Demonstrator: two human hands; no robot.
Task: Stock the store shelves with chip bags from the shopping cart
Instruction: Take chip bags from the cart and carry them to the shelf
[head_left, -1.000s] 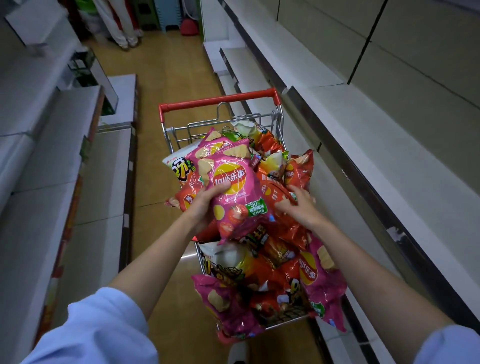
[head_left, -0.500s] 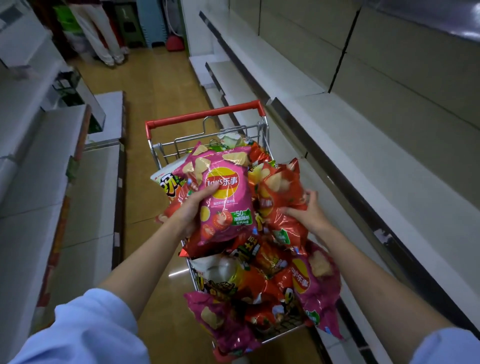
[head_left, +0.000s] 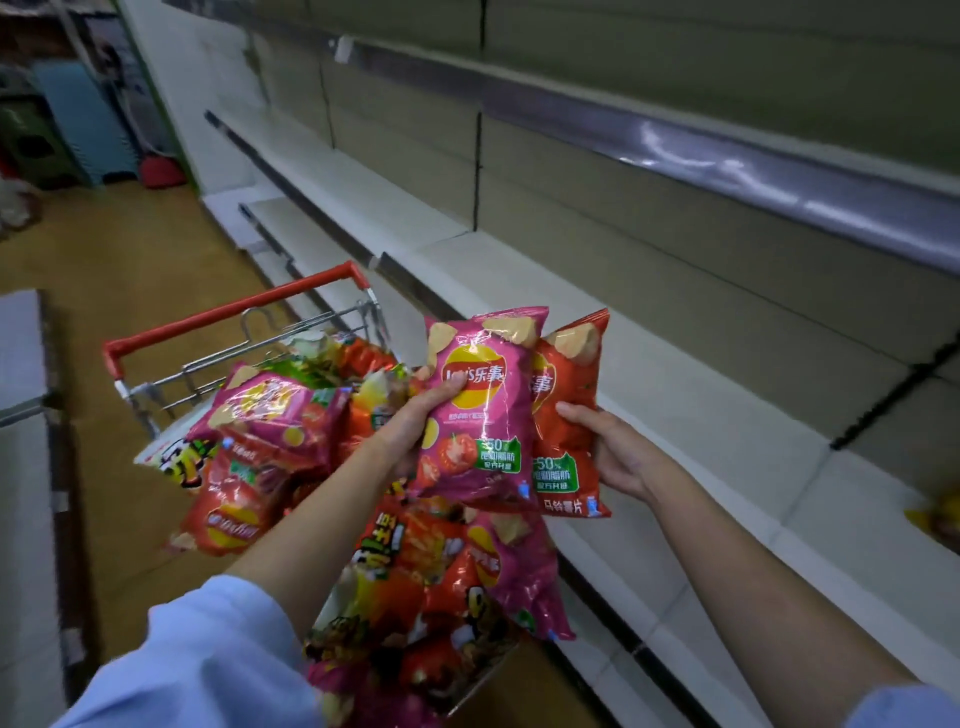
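Now L hand (head_left: 415, 423) grips pink bag (head_left: 480, 410), R hand (head_left: 615, 454) grips red bag (head_left: 569, 415) beside shelf (head_left: 701, 415).

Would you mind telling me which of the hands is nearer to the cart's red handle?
Left. The left hand grips the pink bag just right of the red handle; the right hand holds the red bag farther right, toward the shelf.

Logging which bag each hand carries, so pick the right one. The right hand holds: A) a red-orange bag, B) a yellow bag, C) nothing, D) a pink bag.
A: the right hand grips the red-orange bag from its right side, while the left hand holds the pink bag beside it, both lifted above the cart.
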